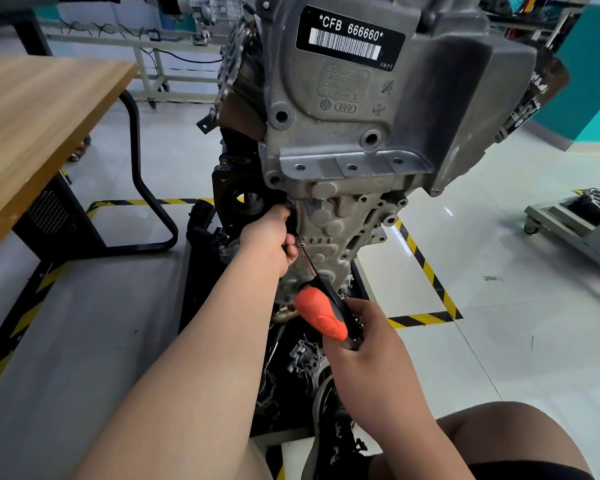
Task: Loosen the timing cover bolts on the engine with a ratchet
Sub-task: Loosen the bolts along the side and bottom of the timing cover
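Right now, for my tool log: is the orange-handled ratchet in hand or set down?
In hand: right hand grips the orange-handled ratchet, left hand holds its tip at the grey cast timing cover.

The pale glossy floor (499,237) carries a wood-topped bench (32,126) on black tube legs toward its left side and a low grey wheeled cart (568,223) near its right edge. Between them, yellow-and-black tape (426,268) marks a rectangle on the tiles. Inside it lies a black base (194,306) on which the engine (343,133) stands, with a small metal casting (303,356) lying at its foot.
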`<state>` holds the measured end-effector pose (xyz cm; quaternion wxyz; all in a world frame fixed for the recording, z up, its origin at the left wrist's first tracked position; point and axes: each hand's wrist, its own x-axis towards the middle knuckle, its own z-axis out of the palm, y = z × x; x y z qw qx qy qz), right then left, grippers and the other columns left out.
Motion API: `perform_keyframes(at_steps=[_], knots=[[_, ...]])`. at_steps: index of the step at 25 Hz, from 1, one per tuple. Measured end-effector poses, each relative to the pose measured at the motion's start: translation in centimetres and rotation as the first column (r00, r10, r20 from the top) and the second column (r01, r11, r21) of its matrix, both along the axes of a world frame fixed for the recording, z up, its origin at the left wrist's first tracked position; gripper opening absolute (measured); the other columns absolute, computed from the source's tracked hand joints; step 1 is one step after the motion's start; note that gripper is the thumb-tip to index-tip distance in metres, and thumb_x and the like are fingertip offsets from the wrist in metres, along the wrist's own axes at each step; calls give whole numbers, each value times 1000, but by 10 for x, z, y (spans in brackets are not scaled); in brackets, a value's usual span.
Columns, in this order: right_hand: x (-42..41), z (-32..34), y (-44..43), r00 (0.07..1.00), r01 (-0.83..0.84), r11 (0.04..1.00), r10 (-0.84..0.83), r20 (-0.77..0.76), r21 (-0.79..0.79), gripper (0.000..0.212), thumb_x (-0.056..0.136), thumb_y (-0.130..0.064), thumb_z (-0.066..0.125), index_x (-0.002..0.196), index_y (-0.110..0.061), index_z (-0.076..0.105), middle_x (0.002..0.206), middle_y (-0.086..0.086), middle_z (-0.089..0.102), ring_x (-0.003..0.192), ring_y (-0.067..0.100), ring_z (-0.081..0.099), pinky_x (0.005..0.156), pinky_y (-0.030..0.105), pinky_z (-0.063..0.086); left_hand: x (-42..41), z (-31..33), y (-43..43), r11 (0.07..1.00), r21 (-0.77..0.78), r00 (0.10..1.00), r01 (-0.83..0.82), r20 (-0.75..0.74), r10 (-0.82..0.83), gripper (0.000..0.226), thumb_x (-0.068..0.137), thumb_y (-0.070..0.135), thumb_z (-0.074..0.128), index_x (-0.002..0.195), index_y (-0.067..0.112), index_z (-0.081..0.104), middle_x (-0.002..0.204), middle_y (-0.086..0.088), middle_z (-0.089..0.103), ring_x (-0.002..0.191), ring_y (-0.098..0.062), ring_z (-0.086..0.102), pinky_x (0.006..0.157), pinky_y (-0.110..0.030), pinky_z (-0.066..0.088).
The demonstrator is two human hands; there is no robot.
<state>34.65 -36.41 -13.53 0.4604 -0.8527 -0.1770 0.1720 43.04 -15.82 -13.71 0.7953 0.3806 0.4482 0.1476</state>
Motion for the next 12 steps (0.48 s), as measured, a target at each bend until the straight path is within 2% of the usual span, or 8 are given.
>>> perform_keyframes(at_steps=[2,5,12], knots=[[0,-1,-3,1000,6,1000,-6,-4,16,27,82,-40,57,104,-46,44,74,-28,62,54,1,58,44,13,39,0,0,-3,1000,1,1000,-13,-5,13,17,87,27,59,78,15,52,41,3,42,26,-8,33,34,-14,29],[2,-2,-4,1000,19,999,-19,-11,25,22,80,-40,56,98,-48,45,80,-31,61,58,0,59,48,16,39,1,-1,-5,999,39,999,-39,-14,39,17,86,29,61,89,13,56,65,0,47,28,-8,32,35,-14,28],[2,-5,-5,999,14,999,-13,-31,39,23,77,-43,53,96,-51,44,79,-32,60,57,-2,57,53,19,38,1,2,-5,999,37,999,-32,-19,33,23,85,32,54,97,13,59,60,2,37,32,-9,32,36,-14,29]])
